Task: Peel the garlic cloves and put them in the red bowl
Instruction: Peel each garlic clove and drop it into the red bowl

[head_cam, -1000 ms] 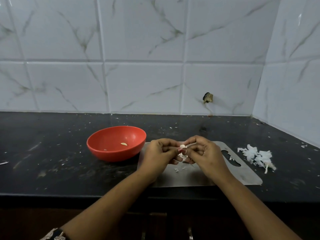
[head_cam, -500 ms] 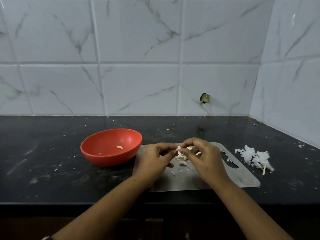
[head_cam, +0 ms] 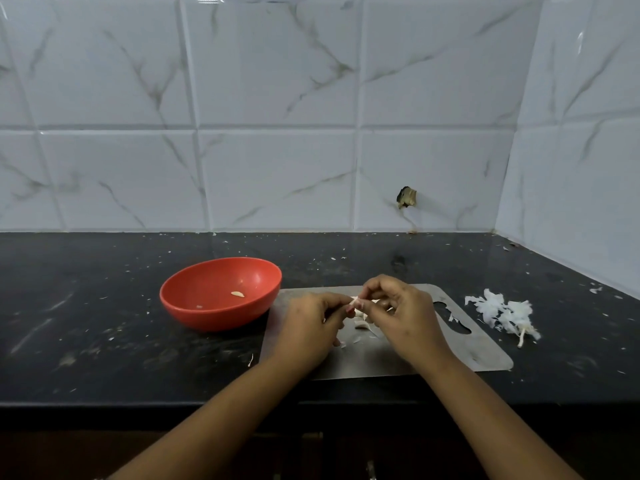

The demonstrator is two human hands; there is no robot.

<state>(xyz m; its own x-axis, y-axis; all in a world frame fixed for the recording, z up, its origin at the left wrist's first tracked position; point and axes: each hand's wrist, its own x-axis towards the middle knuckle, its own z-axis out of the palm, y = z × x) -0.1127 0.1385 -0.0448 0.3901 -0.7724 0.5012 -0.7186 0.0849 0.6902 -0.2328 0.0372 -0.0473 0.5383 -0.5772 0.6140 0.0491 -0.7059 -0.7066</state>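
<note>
Red bowl (head_cam: 194, 317) holds just one peeled clove (head_cam: 238, 294). Where is the garlic being worked on?

Between both hands, over the steel board (head_cam: 485, 355). The left hand (head_cam: 311, 327) and the right hand (head_cam: 401, 313) each have a grip pinched on the same garlic clove (head_cam: 356, 302).

What might go wrong?

It's small and probably slick. If the skin is pulled too sharply, it may shoot out onto the dark surface (head_cam: 86, 323) or into the pile of skins (head_cam: 502, 313) on the right. Loose garlic bits (head_cam: 362, 325) lie under the hands, so a dragging wrist could sweep them off.

And the bowl?

Just beside the board's left edge. A careless toss could miss.
</note>
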